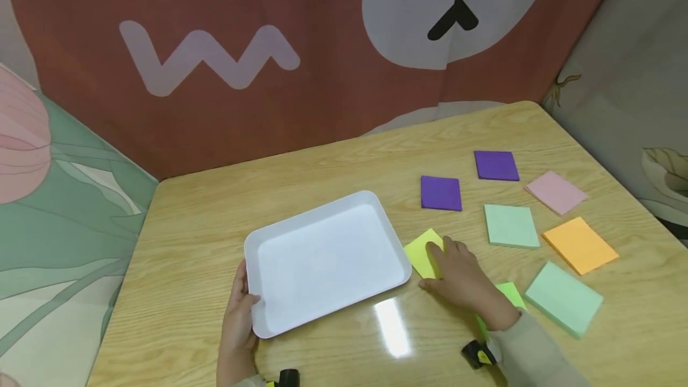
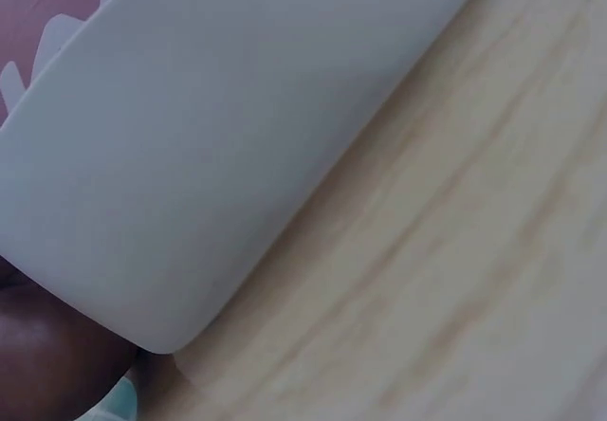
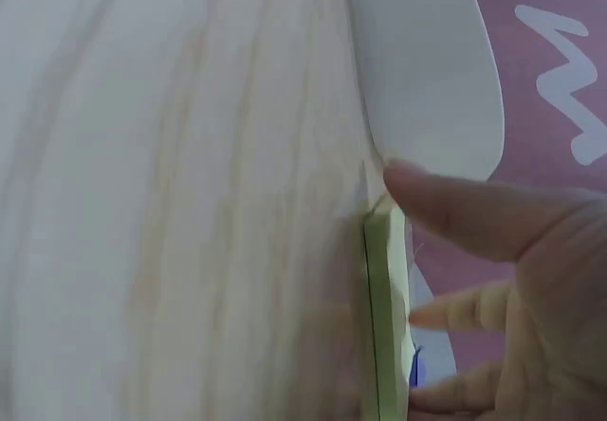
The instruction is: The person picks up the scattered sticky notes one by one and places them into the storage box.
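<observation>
A white rectangular tray (image 1: 322,267) lies at the middle of the table, its inside bare. My left hand (image 1: 238,321) grips its left end, thumb over the rim and fingers along the outer side. In the left wrist view, the tray's outer wall (image 2: 209,146) fills much of the picture. Beside the tray's right end is a yellow sticky note pad (image 1: 421,254), flat on the table. My right hand (image 1: 459,273) rests its fingertips on this pad, with the thumb stretched out near its corner by the tray. A yellow-green pad (image 1: 512,294) is partly hidden under the right forearm.
Several more pads lie to the right: two purple (image 1: 441,193), a pink one (image 1: 556,192), two mint green (image 1: 512,226) and an orange one (image 1: 580,245). Behind the wooden table (image 1: 209,214) hangs a reddish-brown printed cloth (image 1: 322,112).
</observation>
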`<control>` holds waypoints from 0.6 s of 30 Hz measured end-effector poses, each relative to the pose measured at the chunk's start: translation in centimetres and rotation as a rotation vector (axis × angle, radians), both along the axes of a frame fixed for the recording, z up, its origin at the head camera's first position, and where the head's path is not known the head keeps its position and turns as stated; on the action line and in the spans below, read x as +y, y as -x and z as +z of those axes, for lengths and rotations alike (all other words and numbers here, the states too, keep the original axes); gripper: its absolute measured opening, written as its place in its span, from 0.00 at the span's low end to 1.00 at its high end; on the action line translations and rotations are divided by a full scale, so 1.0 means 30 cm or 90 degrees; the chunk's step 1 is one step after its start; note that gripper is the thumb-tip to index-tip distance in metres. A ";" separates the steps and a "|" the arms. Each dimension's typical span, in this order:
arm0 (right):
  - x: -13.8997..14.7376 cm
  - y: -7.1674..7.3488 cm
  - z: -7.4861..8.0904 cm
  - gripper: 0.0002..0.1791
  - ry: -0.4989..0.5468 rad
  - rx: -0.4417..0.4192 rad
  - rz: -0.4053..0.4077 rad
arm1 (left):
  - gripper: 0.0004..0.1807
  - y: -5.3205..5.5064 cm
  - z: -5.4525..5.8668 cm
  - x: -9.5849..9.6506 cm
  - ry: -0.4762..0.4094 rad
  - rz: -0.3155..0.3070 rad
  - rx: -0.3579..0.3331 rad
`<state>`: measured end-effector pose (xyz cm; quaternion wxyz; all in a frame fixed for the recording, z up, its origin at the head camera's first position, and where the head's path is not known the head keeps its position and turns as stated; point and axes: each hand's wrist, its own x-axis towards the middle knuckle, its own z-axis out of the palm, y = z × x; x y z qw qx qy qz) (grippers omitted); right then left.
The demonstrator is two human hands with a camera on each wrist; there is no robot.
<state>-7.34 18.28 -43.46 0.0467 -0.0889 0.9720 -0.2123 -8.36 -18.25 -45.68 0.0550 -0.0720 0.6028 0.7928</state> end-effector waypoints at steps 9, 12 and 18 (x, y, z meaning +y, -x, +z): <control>-0.021 0.021 0.001 0.41 -0.019 -0.001 -0.054 | 0.42 0.003 0.003 -0.003 0.002 0.001 -0.015; -0.019 0.023 0.001 0.47 -0.018 -0.006 -0.076 | 0.42 0.006 -0.004 -0.003 0.001 0.001 -0.013; -0.017 0.022 0.001 0.51 -0.013 -0.010 -0.097 | 0.42 0.005 -0.007 -0.004 -0.012 0.004 -0.006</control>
